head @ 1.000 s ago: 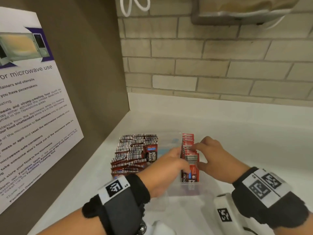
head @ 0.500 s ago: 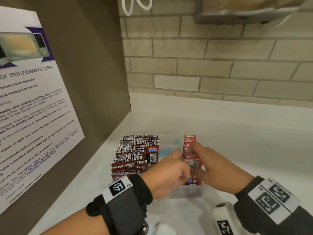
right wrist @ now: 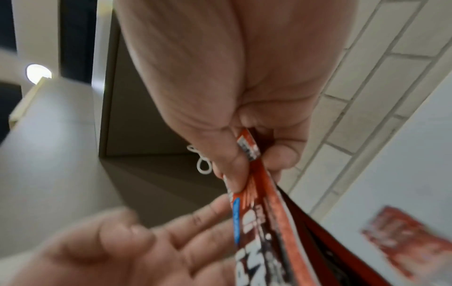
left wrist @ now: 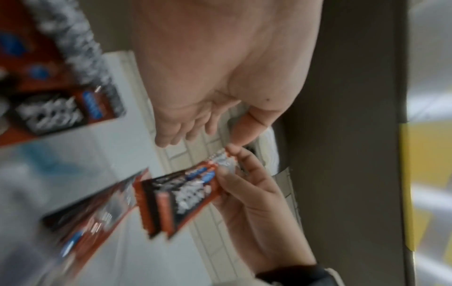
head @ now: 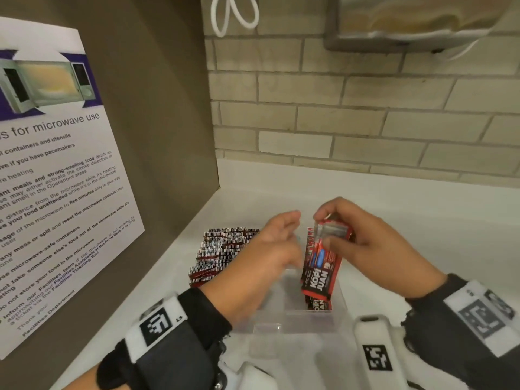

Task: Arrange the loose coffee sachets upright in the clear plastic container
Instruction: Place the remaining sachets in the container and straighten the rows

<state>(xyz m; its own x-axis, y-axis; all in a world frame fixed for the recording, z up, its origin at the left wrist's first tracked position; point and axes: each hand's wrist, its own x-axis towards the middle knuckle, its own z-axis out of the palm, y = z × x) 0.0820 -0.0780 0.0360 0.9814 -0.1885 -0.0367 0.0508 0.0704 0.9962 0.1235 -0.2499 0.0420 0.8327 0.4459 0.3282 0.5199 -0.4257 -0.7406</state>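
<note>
Sachets in hand: Kopi Juan coffee sachets, a small bundle, lifted partly out of the right-hand row of the clear plastic container, hanging upright with their lower ends still just above the sachets left in that row.
Right hand: its grip pinches the silver top seals of the bundle between thumb and fingers; the right wrist view shows the thumb pressed on one face and the fingers curled behind.
Left hand: at 9 o'clock of the bundle, just beside it, fingers spread and relaxed, holding nothing.
Packed stack: sachets standing on edge, at 9 o'clock of the open lane in the container.
Worktop: white, carrying the container near the corner of the brick wall.
Step in hand: judged to be squaring the bundle before setting it back upright.
How to do it well: keep the pinch high on the seals so the sachets hang straight; let the left palm tap the faces flush; lower the bundle vertically into the lane.
Risk: a loose pinch may let inner sachets slip and fall flat.
</note>
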